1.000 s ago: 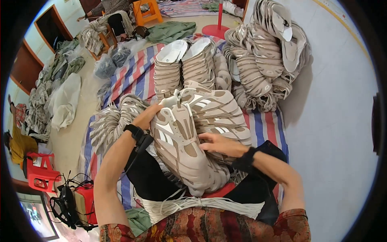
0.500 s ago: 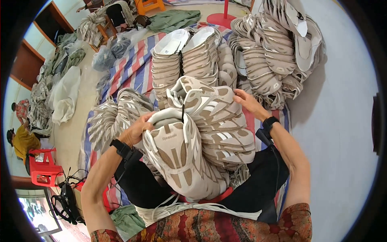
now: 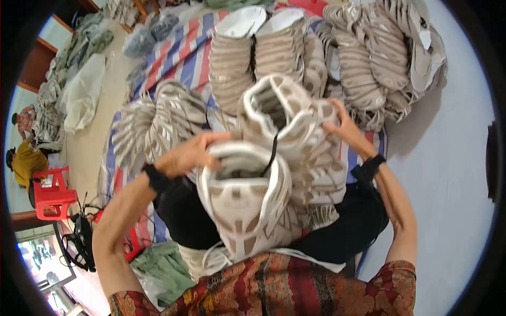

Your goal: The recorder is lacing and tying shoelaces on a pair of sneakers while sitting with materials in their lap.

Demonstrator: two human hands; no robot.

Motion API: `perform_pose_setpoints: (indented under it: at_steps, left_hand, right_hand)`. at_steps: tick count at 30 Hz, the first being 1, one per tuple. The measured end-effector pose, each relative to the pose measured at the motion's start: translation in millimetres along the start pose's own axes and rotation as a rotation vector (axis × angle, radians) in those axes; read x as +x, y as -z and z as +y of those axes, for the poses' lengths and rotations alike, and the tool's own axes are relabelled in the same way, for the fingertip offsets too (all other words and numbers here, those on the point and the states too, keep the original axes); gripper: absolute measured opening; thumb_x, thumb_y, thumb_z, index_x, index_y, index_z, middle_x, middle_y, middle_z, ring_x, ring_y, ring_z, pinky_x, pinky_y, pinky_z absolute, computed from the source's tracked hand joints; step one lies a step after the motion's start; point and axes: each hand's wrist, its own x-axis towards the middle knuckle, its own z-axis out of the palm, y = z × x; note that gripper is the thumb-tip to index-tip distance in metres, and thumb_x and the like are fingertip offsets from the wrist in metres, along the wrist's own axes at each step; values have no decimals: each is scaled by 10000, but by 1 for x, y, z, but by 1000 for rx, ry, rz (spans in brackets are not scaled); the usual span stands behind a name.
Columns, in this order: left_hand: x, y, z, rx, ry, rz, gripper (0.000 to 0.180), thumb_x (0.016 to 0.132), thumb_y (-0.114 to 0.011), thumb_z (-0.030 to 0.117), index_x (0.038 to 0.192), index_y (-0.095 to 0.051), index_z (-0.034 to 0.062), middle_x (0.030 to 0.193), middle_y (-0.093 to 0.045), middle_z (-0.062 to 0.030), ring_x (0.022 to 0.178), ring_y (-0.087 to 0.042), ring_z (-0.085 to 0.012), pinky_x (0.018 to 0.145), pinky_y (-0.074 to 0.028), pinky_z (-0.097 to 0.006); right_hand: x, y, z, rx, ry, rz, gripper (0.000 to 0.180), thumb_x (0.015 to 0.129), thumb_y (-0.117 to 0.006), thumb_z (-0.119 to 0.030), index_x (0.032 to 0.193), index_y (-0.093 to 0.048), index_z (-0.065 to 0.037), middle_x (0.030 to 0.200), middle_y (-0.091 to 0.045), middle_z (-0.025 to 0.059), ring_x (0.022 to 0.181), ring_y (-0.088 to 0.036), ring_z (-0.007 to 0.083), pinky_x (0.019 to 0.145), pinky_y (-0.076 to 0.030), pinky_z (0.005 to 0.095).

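Between my knees stand two nested stacks of beige-and-white shoe uppers, joined by a black tie (image 3: 274,150). My left hand (image 3: 194,154) grips the collar edge of the top shoe upper (image 3: 240,200) on the nearer stack, whose opening faces up. My right hand (image 3: 345,126) pinches the toe end of the top shoe upper (image 3: 298,97) on the farther stack, thumb and fingers on either side of it. That upper is tilted, its opening turned toward the left. Both hands and the uppers are slightly blurred.
More tied stacks of uppers (image 3: 255,58) stand beyond, with a fanned bundle (image 3: 155,124) at left and a pile (image 3: 374,58) at far right. They lie on a striped sheet (image 3: 174,58). At left are a red stool (image 3: 54,192), black cables and two other people.
The far stack's top upper has tipped, its opening now showing more. Both hands moved slightly up and right with the stacks. My view has shifted downward a little.
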Motion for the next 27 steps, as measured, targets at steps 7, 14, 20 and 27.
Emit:
perform_pose_setpoints:
  at_steps: [7, 14, 20, 27]
  left_hand:
    - [42, 32, -3, 23, 105, 93, 607, 792, -566, 254, 1315, -333, 50, 1116, -527, -30, 916, -524, -86, 768, -446, -227]
    - [32, 21, -12, 238, -32, 37, 651, 735, -631, 201, 1309, -366, 44, 1144, -519, -30, 1002, -492, -112, 866, -400, -249]
    - [-26, -35, 20, 132, -136, -19, 420, 632, -579, 120, 1037, -521, 28, 949, -530, 3, 910, -471, -90, 828, -375, -229]
    - [-65, -69, 22, 252, -193, 5, 627, 654, -585, 106, 1255, -429, 15, 1126, -534, -56, 1025, -472, -126, 919, -349, -265]
  right_hand:
    - [-28, -19, -20, -520, 131, -150, 520, 729, -655, -343, 1089, -522, 7, 981, -588, 186, 874, -576, 249, 760, -446, 333]
    - [-110, -91, -37, -124, 6, -628, 588, 809, -550, -442, 1153, -476, 29, 1057, -576, 182, 927, -566, 236, 763, -444, 315]
    - [-94, -105, -45, 707, -350, -512, 659, 877, -345, -570, 1255, -429, -36, 1206, -492, 58, 1061, -465, 167, 892, -355, 243]
    - [-92, -113, -67, 550, -111, -403, 743, 839, -347, -632, 1146, -535, 18, 1141, -543, 149, 1056, -506, 216, 930, -366, 322]
